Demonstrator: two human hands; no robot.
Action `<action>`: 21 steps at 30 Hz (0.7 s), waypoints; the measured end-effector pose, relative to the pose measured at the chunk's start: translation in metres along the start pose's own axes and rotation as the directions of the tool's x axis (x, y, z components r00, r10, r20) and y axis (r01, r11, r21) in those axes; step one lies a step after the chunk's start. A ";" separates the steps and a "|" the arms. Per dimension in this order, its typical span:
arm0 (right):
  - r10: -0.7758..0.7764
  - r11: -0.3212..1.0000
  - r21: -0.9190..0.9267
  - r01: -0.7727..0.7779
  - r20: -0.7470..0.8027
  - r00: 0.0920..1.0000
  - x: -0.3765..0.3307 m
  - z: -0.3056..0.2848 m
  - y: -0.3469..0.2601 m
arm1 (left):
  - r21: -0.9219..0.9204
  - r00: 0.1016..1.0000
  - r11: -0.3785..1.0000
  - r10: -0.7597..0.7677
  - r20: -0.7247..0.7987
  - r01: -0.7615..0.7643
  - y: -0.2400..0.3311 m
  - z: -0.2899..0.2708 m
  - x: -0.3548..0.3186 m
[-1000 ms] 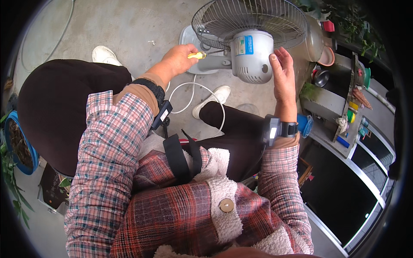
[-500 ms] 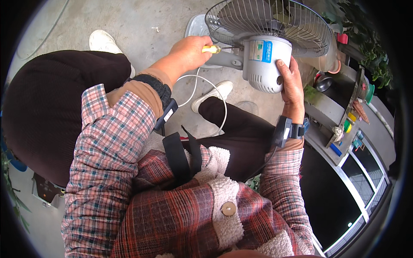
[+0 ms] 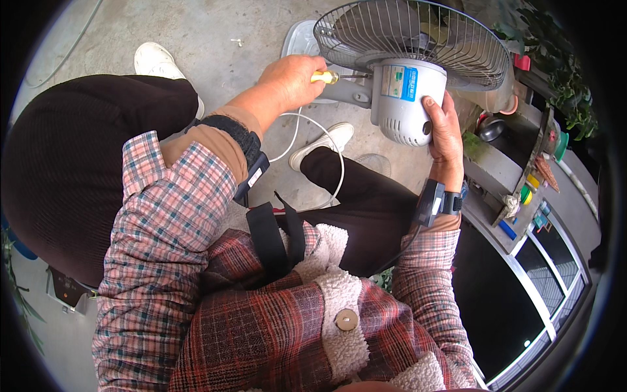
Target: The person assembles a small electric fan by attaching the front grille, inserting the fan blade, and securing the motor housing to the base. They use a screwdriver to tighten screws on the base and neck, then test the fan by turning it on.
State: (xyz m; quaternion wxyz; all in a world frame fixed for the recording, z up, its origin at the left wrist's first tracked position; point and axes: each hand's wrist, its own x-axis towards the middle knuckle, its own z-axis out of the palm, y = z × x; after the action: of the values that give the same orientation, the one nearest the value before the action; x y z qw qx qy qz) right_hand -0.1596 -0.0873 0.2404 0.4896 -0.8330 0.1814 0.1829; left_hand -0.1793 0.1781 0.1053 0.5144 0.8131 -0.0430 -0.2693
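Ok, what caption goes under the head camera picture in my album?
Left hand drives a yellow-handled screwdriver into a grey fan steadied by the right hand.

You're in a home yard: bare concrete floor, potted plants, a window frame alongside.

The left hand is stretched forward, fist closed in a tight grip with knuckles up, while the right hand reaches out, fingers spread and curled, both forearms bent over the knees.
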 end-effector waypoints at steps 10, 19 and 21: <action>0.000 1.000 0.003 0.000 0.010 1.000 0.003 -0.003 0.004 | 0.038 0.996 0.996 0.085 -0.029 -0.084 -0.001 0.001 0.005; 0.005 1.000 -0.010 -0.005 0.008 1.000 0.005 -0.004 0.004 | 0.076 0.992 0.991 0.117 -0.039 -0.114 -0.002 0.004 0.009; 0.004 1.000 -0.008 -0.004 0.011 1.000 0.005 -0.003 0.003 | 0.072 0.990 0.989 0.133 -0.056 -0.129 -0.003 0.005 0.009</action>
State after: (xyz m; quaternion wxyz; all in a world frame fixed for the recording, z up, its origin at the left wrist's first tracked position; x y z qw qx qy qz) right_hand -0.1569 -0.0920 0.2373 0.4867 -0.8337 0.1798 0.1891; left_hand -0.1743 0.1725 0.0973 0.5040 0.8333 -0.0898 -0.2088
